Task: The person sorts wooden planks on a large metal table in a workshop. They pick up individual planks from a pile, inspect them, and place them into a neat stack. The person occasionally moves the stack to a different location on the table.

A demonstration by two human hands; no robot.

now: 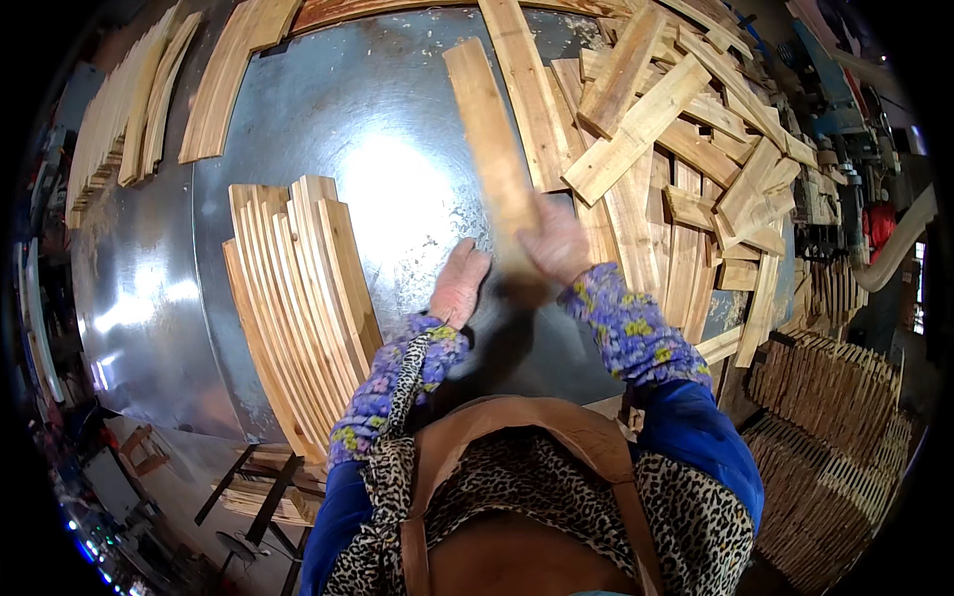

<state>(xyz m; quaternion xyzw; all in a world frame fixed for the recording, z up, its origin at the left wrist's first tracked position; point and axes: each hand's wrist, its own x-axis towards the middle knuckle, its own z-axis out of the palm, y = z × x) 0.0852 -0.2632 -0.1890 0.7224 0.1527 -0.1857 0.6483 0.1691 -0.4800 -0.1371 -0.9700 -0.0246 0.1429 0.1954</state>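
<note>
Right hand: I have it clamped on the board; the hand point(556, 243) is blurred and grips the right edge toward the near end, so I cannot make out each finger.
Board in hand: I find the board point(485, 129) over the middle of the desk point(328, 94), its far end pointing away and slightly left. The near part is smeared; I cannot tell whether it touches the surface.
Left hand: I note the left hand point(460, 283) left of the board and apart from it, fingers stretched forward, nothing visible in its grasp. Contact with the desk cannot be confirmed.
Sleeves: both forearms wear purple flowered sleeve covers point(636, 328) with yellow blooms.
Row of boards: left of the left hand I record a row point(298, 298) of narrow boards packed side by side, their far ends uneven.
Loose pile: to the right of the right hand lies a pile point(636, 129) of boards crossing one another at many angles.
Far left: I log two further groups, a near bundle point(224, 89) and an outer bundle point(129, 124), well apart from the hands.
Lower right: stacked wood point(825, 397) stands beyond the desk.
Desk surface: grey, metallic, with bright glare and pale specks near the left hand.
</note>
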